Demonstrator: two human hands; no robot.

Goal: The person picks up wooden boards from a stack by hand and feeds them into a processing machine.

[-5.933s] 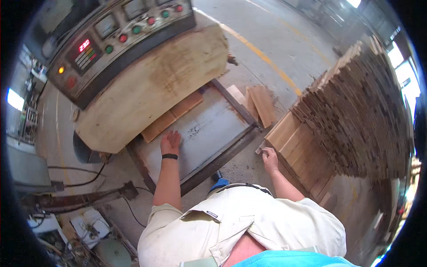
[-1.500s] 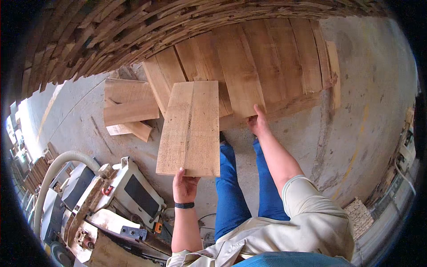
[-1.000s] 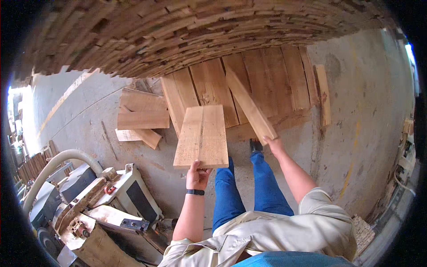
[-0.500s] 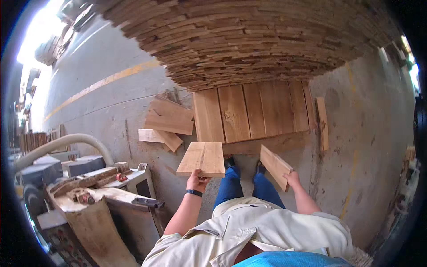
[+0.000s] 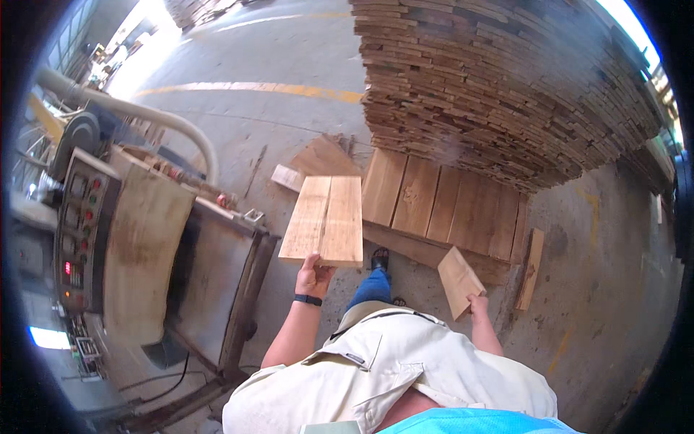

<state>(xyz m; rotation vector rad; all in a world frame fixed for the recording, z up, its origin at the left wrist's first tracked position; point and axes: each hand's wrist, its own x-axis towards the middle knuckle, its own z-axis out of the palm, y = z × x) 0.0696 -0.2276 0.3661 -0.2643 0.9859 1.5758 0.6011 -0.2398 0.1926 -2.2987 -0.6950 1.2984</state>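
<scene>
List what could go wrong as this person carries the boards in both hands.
1. The left hand grips two wide boards only at their near edge; they could tip or slide apart.
2. The right hand pinches a shorter board by one corner, so it may slip.
3. Loose offcuts on the floor near the machine are a trip risk.

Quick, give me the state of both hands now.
Left hand: closed, holding two flat boards by their near end.
Right hand: closed on a single board.
</scene>
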